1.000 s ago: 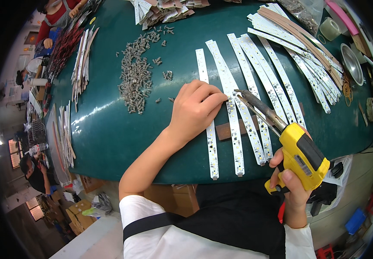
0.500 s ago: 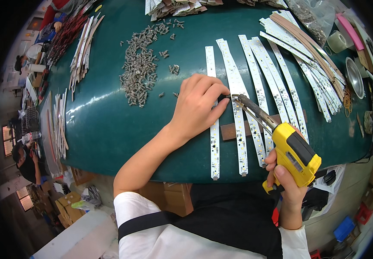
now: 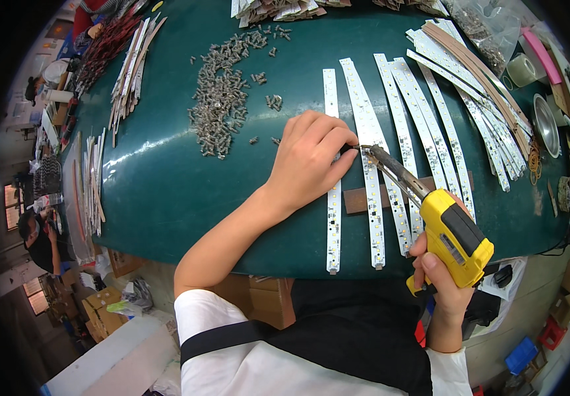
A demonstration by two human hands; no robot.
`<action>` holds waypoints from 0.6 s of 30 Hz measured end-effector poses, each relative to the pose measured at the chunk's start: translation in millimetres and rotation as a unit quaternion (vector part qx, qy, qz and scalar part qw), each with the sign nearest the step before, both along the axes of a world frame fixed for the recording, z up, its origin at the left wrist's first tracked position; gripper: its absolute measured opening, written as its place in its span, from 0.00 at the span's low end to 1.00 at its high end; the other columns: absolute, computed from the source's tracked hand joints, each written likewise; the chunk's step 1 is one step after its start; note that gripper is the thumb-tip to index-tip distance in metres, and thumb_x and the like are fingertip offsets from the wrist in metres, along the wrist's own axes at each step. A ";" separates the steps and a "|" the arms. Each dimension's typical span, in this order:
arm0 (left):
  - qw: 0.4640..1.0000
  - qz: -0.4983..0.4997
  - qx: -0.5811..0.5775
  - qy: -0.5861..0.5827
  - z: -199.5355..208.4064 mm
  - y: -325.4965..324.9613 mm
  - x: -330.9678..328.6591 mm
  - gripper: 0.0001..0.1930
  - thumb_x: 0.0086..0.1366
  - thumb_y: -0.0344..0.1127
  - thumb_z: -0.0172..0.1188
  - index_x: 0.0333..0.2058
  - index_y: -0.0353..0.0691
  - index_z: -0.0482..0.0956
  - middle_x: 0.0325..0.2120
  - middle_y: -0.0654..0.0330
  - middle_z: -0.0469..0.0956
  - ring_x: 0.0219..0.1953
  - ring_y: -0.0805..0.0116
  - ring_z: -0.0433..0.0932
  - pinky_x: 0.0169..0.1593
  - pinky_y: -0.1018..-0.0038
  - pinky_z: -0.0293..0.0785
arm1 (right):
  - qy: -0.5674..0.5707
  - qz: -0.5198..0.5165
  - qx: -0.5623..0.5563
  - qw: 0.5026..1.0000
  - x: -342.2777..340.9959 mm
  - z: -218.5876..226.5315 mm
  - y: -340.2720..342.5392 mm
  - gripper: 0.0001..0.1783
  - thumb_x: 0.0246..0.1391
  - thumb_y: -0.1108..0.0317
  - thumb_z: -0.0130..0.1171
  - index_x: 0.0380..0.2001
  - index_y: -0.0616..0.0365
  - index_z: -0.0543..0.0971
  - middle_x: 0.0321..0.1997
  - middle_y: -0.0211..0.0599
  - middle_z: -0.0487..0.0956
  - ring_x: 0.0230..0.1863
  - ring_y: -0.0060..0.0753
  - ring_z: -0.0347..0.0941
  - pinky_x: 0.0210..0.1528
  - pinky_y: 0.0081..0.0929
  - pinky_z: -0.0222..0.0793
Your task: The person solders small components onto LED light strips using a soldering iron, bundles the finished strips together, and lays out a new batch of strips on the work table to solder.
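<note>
My right hand (image 3: 448, 287) grips a yellow and black soldering gun (image 3: 455, 231) by its handle. Its metal tip touches or nearly touches a white LED strip (image 3: 375, 221) at a spot partway along its length. At that same spot, the thumb and fingers of my left hand (image 3: 313, 158) pinch a small dark part (image 3: 356, 151), mostly hidden by the fingertips. Under my left hand runs another LED strip (image 3: 333, 224). More LED strips (image 3: 428, 132) fan out to the right, and a brown bar (image 3: 359, 201) lies crosswise beneath them.
Small metallic parts (image 3: 219, 99) form a long heap on the green table (image 3: 153, 198). Stacked strips (image 3: 483, 112) lie at the right, near a metal bowl (image 3: 545, 125) and a tape roll (image 3: 519, 69). Bundled strips (image 3: 130, 72) lie at the left. Another person (image 3: 44, 241) is at far left.
The table and its strips sit slightly farther right in the picture. Both hands keep their grips, and the soldering gun's tip stays at my left fingertips.
</note>
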State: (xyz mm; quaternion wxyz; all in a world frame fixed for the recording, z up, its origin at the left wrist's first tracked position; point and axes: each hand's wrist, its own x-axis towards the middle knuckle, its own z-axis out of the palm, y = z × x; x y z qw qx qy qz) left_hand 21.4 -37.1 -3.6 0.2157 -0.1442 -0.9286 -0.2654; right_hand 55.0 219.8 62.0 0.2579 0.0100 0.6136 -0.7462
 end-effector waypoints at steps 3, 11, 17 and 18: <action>1.000 -0.001 0.002 0.001 0.0 0.3 0.4 0.09 0.49 0.28 0.66 0.31 0.43 0.78 0.32 0.66 0.76 0.38 0.64 0.72 0.43 0.68 0.63 | 0.001 -0.002 -0.001 1.000 0.9 0.5 2.0 0.41 0.46 0.75 0.60 0.64 0.64 0.56 0.37 0.45 0.76 0.34 0.25 0.75 0.22 0.15 0.74; 1.000 -0.001 0.006 0.009 -0.3 0.1 1.0 0.09 0.49 0.29 0.66 0.31 0.44 0.78 0.32 0.65 0.76 0.38 0.63 0.72 0.42 0.67 0.64 | 0.102 -0.070 -0.035 0.992 9.3 -3.3 5.3 0.35 0.50 0.71 0.56 0.61 0.70 0.59 0.37 0.53 0.73 0.32 0.32 0.72 0.18 0.17 0.71; 1.000 0.006 0.001 0.014 18.3 -17.4 1.4 0.08 0.51 0.30 0.65 0.32 0.41 0.78 0.33 0.62 0.77 0.37 0.62 0.74 0.43 0.69 0.67 | 0.130 -0.079 -0.047 0.987 10.2 -5.1 10.9 0.30 0.52 0.71 0.54 0.57 0.72 0.61 0.38 0.52 0.71 0.37 0.32 0.69 0.17 0.14 0.70; 0.999 0.040 0.023 0.002 26.1 -34.0 -1.1 0.07 0.52 0.29 0.64 0.32 0.40 0.79 0.31 0.61 0.77 0.34 0.63 0.74 0.41 0.70 0.69 | 0.130 -0.079 -0.050 0.987 9.9 -5.1 12.6 0.30 0.52 0.71 0.54 0.57 0.72 0.61 0.38 0.52 0.71 0.37 0.32 0.69 0.17 0.14 0.70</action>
